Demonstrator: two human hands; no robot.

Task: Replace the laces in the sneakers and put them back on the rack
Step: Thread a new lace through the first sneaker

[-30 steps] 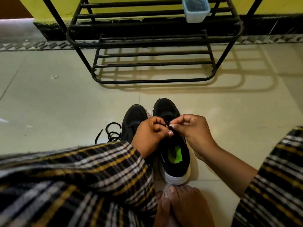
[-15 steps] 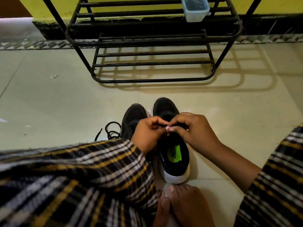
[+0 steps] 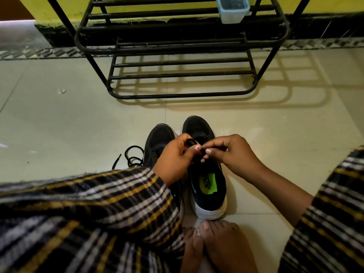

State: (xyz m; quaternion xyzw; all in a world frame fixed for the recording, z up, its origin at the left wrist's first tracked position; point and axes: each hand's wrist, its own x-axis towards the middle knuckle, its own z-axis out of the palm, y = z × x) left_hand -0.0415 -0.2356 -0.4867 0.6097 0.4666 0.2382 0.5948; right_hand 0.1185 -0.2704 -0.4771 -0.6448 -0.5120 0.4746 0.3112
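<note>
Both hands pinching lace over right sneaker.
Left hand (image 3: 175, 156) and right hand (image 3: 230, 152) pinch thin black lace (image 3: 191, 142) above black white-soled sneaker (image 3: 206, 180); second black sneaker (image 3: 157, 140) partly behind plaid sleeve (image 3: 98, 203); loose black lace (image 3: 134, 156) on floor; black metal rack (image 3: 177, 46) beyond.

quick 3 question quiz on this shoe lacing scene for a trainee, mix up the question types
1. True or false: both sneakers already sit on the rack.
2. Which sneaker are the hands working on? A) right sneaker B) left sneaker
3. Fill in: a loose black lace lies on the floor to the ___ of the sneakers.

Key:
1. False; both stand on the floor.
2. A; the left hand and right hand pinch a lace above it.
3. left
</note>
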